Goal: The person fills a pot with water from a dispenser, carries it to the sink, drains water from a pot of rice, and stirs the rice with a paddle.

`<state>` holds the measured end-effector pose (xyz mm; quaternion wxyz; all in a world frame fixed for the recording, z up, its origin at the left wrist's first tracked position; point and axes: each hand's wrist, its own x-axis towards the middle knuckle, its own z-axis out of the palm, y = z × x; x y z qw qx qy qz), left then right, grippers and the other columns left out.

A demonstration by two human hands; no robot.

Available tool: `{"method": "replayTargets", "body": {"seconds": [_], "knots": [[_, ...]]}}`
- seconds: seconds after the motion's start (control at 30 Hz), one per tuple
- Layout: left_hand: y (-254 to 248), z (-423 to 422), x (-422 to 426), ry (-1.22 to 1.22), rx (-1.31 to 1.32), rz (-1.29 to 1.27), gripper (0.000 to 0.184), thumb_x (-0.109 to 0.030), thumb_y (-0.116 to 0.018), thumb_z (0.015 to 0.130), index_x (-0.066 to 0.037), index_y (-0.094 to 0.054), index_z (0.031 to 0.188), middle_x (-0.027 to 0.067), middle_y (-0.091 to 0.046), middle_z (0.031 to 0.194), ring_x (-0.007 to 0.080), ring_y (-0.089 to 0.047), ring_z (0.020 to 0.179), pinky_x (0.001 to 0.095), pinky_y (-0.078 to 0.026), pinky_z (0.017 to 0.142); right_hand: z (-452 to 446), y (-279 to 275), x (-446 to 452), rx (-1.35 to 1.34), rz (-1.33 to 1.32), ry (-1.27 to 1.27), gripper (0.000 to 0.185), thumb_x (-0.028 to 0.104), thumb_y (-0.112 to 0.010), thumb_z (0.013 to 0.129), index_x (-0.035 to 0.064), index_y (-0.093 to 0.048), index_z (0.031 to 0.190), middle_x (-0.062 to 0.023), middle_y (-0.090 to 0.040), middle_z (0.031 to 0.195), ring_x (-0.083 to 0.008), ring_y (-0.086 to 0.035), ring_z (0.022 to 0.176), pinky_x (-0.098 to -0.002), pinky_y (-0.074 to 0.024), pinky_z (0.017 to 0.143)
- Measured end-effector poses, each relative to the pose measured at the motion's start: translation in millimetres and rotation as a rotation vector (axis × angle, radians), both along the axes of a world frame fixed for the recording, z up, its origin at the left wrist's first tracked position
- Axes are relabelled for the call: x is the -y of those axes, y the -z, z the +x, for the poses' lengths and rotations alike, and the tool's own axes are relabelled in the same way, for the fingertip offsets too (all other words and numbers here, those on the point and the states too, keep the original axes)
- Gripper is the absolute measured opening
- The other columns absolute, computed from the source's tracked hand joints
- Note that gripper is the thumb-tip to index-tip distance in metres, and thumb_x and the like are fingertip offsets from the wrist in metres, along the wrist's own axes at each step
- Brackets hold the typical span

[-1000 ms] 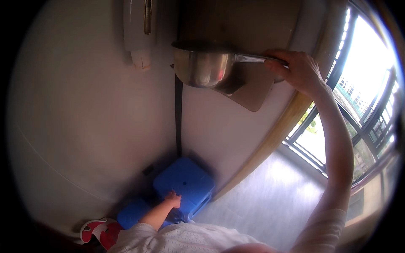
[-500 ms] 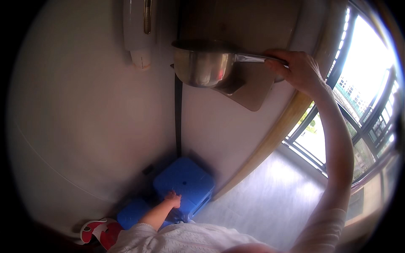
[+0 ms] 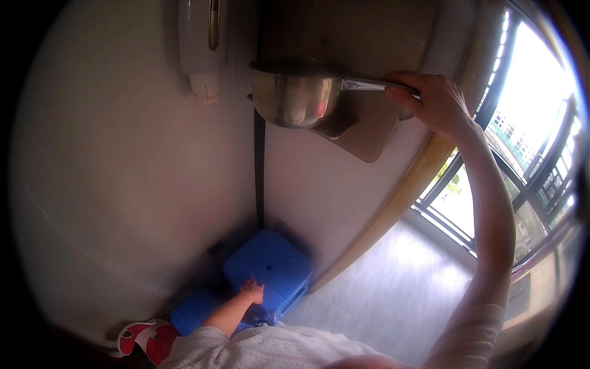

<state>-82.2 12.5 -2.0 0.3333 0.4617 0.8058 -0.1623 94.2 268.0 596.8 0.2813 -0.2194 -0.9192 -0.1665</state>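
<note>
My right hand [image 3: 430, 101] is raised at the upper right, its fingers closed round the long handle of a steel dipper [image 3: 295, 98]. The dipper's deep, rounded bowl is level at the upper middle, and its inside is dark. Behind and below it, a brownish flat panel [image 3: 365, 135] with rounded corners stands out from the wall. Low in the view, my left hand [image 3: 252, 291] has its fingers curled in, with nothing visible in them. It is in front of a blue plastic stool [image 3: 267, 261]; whether it touches the stool I cannot tell.
A white wall-mounted device [image 3: 203, 49] hangs at the upper left. A dark vertical strip [image 3: 260, 172] runs down the wall corner. Red and white footwear [image 3: 144, 338] shows at the lower left, beside more blue plastic [image 3: 195, 309]. A wooden edge [image 3: 375, 230] curves past a bright window [image 3: 522, 104].
</note>
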Motion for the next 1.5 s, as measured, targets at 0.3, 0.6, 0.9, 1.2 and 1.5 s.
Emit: {"method": "replayTargets", "body": {"seconds": [0.3, 0.6, 0.9, 1.2, 1.5], "knots": [[-6.4, 1.0, 0.5, 0.001, -0.003, 0.016, 0.061, -0.027, -0.053, 0.084, -0.021, -0.033, 0.141, 0.0217, -0.015, 0.149, 0.04, -0.022, 0.135, 0.0485, -0.032, 0.105, -0.5, 1.1, -1.8, -0.007, 0.022, -0.02, 0.039, 0.052, -0.051, 0.087, 0.0224, -0.066, 0.108, -0.004, -0.067, 0.071, -0.0231, -0.066, 0.072, -0.0388, -0.0502, 0.072], [-1.5, 1.0, 1.1, -0.004, -0.003, 0.025, 0.061, -0.026, -0.054, 0.083, -0.021, -0.034, 0.141, 0.0228, -0.015, 0.149, 0.0406, -0.024, 0.134, 0.0486, -0.034, 0.104, 1.3, 1.8, -2.1, -0.017, 0.023, -0.037, 0.037, 0.05, -0.052, 0.087, 0.0221, -0.066, 0.107, -0.0043, -0.066, 0.068, -0.0229, -0.066, 0.07, -0.0385, -0.0503, 0.071], [2.1, 1.0, -0.4, 0.015, -0.001, 0.013, 0.063, -0.028, -0.055, 0.082, -0.022, -0.033, 0.141, 0.0218, -0.015, 0.149, 0.0411, -0.023, 0.134, 0.0468, -0.034, 0.104, 1.3, 1.6, 1.3, -0.019, 0.005, -0.033, 0.036, 0.05, -0.053, 0.087, 0.0226, -0.066, 0.106, -0.0045, -0.067, 0.072, -0.023, -0.066, 0.072, -0.0387, -0.0504, 0.07], [-4.5, 0.3, -0.5, 0.025, -0.016, 0.02, 0.059, -0.028, -0.052, 0.084, -0.021, -0.035, 0.141, 0.0221, -0.017, 0.149, 0.0415, -0.023, 0.134, 0.0456, -0.031, 0.107, 1.4, 2.4, 1.6, -0.035, 0.024, -0.034, 0.036, 0.049, -0.054, 0.086, 0.0223, -0.066, 0.107, -0.0057, -0.068, 0.076, -0.027, -0.065, 0.075, -0.0408, -0.0503, 0.071], [2.1, 1.5, -1.0, 0.041, -0.034, 0.034, 0.057, -0.026, -0.049, 0.085, -0.022, -0.036, 0.14, 0.0218, -0.018, 0.149, 0.0397, -0.025, 0.134, 0.0433, -0.029, 0.108, 4.1, 4.0, 3.1, -0.028, -0.02, -0.025, 0.035, 0.049, -0.054, 0.086, 0.0224, -0.066, 0.106, -0.0057, -0.067, 0.074, -0.0266, -0.065, 0.074, -0.0406, -0.0499, 0.07]]}}
